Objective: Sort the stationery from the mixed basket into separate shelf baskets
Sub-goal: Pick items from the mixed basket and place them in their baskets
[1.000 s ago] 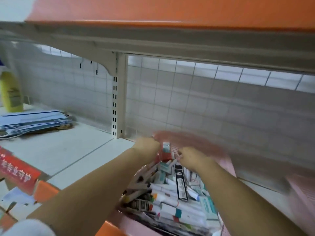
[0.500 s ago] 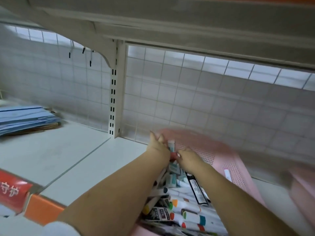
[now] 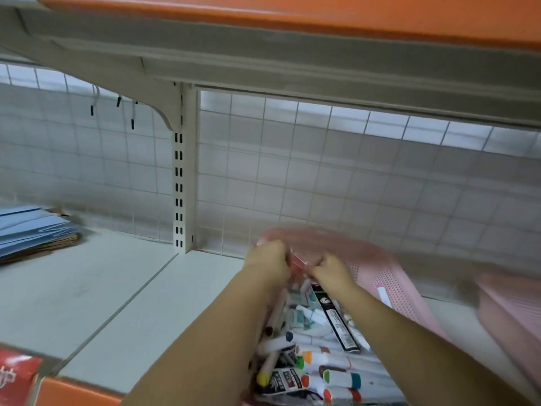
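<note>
Head view, both hands at the far end of the mixed basket.

Resting on the white shelf (image 3: pixel 87 288), a pink basket (image 3: pixel 389 288) heaped with markers and pens (image 3: pixel 322 361); just right of it, a second pink basket (image 3: pixel 512 312), blurred; well off to the left, a blue paper stack (image 3: pixel 32 230). Reaching over the heap, left hand (image 3: pixel 268 263) and right hand (image 3: pixel 330 269), fingers of each curled in, meeting on a small red item (image 3: pixel 297 262) and pinching it between them near the far rim. Too blurred to name that item.

two hands: left hand (image 3: pixel 268 260), right hand (image 3: pixel 330 269). two pink baskets: middle basket (image 3: pixel 392 291), right basket (image 3: pixel 515 317). one red item (image 3: pixel 296 262). one blue paper stack (image 3: pixel 32 230). a dozen-odd markers (image 3: pixel 339 379).
</note>
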Available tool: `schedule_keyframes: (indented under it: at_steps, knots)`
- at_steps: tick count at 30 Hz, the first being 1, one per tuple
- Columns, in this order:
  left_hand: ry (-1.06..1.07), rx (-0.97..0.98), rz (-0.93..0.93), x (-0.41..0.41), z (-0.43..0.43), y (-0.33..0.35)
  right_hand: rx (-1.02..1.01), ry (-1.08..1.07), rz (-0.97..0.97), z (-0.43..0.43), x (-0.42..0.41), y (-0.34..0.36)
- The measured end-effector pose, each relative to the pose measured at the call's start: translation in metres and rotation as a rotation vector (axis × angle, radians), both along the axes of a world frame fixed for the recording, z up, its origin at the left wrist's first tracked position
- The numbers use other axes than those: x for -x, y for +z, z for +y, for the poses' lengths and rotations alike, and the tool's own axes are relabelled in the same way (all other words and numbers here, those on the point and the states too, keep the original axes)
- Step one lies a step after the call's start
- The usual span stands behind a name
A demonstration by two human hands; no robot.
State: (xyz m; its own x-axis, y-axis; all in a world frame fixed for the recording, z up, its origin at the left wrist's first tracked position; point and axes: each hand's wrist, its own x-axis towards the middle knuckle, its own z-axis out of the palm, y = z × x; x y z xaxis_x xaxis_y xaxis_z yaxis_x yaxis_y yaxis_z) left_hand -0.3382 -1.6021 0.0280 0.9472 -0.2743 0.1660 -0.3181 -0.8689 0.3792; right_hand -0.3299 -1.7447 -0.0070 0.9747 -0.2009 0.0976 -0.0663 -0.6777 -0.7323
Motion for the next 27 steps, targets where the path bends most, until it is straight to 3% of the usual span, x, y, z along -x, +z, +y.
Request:
schedule_keyframes:
  at_steps: [5, 8, 12, 14, 19, 23, 27]
  knots:
    - [0.007, 0.505, 0.108, -0.005, 0.010, 0.003, -0.726, 0.017, 0.034, -0.001, 0.011, 0.031]
    - [-0.032, 0.649, 0.169, -0.003, 0.012, 0.004, -0.916, 0.054, 0.022, 0.004, 0.021, 0.049]
    - [-0.053, 0.815, 0.131, -0.001, 0.013, 0.009, -0.910, 0.155, 0.109, 0.002, 0.043, 0.065]
    - [-0.071, 0.779, 0.051, 0.000, 0.012, 0.009, -0.917, 0.196, 0.139, -0.006, 0.053, 0.064]
    - [-0.203, 0.671, -0.085, 0.015, -0.002, 0.030, -0.725, 0.055, -0.052, -0.036, 0.079, 0.068]
    - [-0.371, 0.689, -0.028, 0.042, -0.019, 0.071, -0.739, 0.044, -0.127, -0.067, 0.104, 0.083]
    - [-0.526, 0.485, -0.100, 0.065, -0.049, 0.094, -0.770, 0.016, -0.217, -0.104, 0.132, 0.095]
